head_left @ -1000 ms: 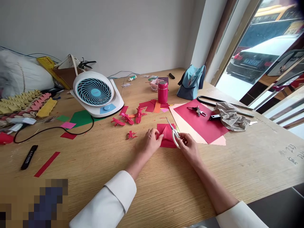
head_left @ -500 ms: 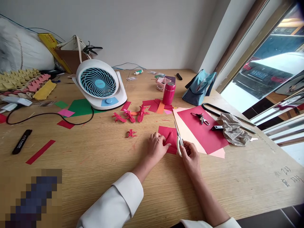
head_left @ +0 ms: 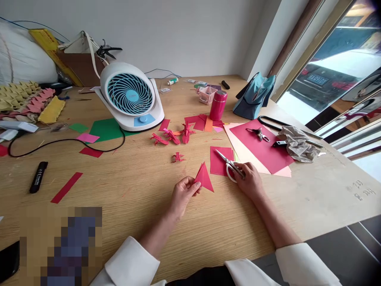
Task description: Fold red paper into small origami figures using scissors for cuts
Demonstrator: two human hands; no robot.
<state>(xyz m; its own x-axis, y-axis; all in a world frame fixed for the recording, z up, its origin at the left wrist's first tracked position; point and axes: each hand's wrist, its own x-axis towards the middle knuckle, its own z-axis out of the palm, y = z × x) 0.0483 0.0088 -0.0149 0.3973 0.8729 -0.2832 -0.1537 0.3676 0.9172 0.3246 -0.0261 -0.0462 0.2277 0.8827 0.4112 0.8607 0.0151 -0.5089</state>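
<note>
In the head view, my left hand (head_left: 185,194) pinches a folded red paper triangle (head_left: 205,178) between thumb and fingers, its point up and the lower edge spread. My right hand (head_left: 251,180) has its fingers closed on the handles of a pair of scissors (head_left: 228,163) with white grips. Their blades point to the upper left, over a red paper square (head_left: 218,167) on the table. Behind my left hand lies a small cut red paper figure (head_left: 177,157). Farther back sit several similar red figures (head_left: 172,136).
A white fan (head_left: 131,97) stands at the back left, its black cord curving across the table. Beyond the papers are a pink flask (head_left: 218,105) and a blue bag (head_left: 253,97). Keys (head_left: 259,135) rest on large red sheets (head_left: 268,153) at right. A black marker (head_left: 38,177) lies left.
My left hand has lifted the folded triangle off the red square and drawn it left and nearer. My right hand has shifted right, with the scissors now slanting over the square.
</note>
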